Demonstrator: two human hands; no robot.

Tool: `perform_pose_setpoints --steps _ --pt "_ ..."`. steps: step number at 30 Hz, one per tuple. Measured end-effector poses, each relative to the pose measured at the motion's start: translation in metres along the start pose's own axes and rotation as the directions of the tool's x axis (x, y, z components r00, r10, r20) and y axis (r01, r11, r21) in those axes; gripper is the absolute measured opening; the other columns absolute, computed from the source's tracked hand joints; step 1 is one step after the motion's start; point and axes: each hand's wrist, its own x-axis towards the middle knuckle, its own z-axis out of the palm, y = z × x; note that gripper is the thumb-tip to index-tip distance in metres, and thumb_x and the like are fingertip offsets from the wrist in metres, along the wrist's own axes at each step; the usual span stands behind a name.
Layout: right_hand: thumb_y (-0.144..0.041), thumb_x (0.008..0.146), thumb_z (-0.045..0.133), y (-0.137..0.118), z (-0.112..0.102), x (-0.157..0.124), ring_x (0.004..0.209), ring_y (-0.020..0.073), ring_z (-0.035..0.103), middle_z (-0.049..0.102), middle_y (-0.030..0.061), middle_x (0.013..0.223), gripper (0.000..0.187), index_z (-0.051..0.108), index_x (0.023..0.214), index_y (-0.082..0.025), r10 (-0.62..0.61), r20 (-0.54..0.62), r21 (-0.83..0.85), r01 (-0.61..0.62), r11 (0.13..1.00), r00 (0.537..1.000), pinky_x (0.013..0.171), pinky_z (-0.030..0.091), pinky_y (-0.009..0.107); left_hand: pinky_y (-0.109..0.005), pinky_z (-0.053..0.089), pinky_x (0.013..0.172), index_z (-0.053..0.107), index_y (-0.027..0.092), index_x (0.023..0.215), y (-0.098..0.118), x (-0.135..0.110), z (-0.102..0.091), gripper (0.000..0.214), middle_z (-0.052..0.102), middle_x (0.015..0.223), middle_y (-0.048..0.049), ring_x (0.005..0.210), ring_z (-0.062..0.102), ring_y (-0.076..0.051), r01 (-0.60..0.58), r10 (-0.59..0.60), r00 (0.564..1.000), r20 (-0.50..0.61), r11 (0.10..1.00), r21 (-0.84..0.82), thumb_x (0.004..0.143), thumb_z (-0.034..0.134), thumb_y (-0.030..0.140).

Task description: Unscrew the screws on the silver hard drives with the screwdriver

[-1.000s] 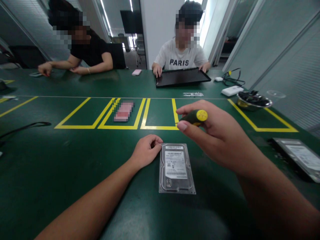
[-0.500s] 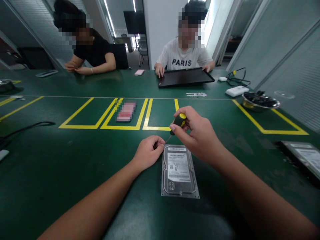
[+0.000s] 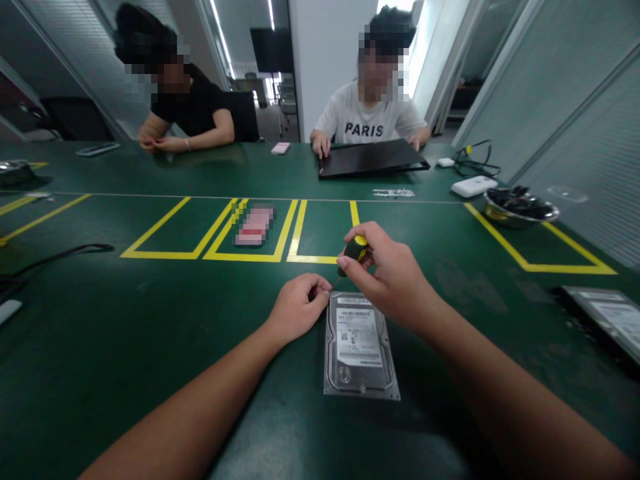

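A silver hard drive (image 3: 334, 373) with a white printed label lies flat on the green table in front of me. My right hand (image 3: 387, 277) grips the black and yellow handle of a screwdriver (image 3: 356, 249), which is tilted. Its thin shaft slants down to the far left corner of the drive. At that same corner, my left hand (image 3: 300, 303) has thumb and fingers pinched together beside the screwdriver tip. Whatever lies between those fingertips is hidden or too small to make out.
Another hard drive (image 3: 613, 313) lies at the right. Beyond are a metal bowl (image 3: 520, 212) of dark parts, a white box (image 3: 474, 187), a pink phone (image 3: 256, 225) and yellow tape outlines. Opposite, one person holds a black laptop-like panel (image 3: 373, 159); another (image 3: 193, 110) sits left.
The screwdriver handle and my right hand have shifted slightly down, the tip staying at the drive's corner. The person opposite has tilted the black panel a little. My left hand keeps its pinch.
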Motion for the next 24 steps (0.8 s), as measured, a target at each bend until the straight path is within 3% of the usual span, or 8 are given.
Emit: perform_pose_setpoints --steps 24 --pt "-0.033 0.090 0.057 0.0006 0.0019 -0.0005 0.063 0.0120 0.056 0.064 0.0015 0.082 0.024 0.052 0.108 -0.019 -0.012 -0.006 -0.016 0.012 1.000 1.000 0.064 0.043 0.027 -0.026 0.038 0.064 0.064 0.018 0.081 -0.0019 0.0017 0.0004 0.009 0.062 0.073 0.0018 0.068 0.056 -0.015 -0.008 0.008 1.000 0.004 1.000 0.014 0.084 0.056 0.018"
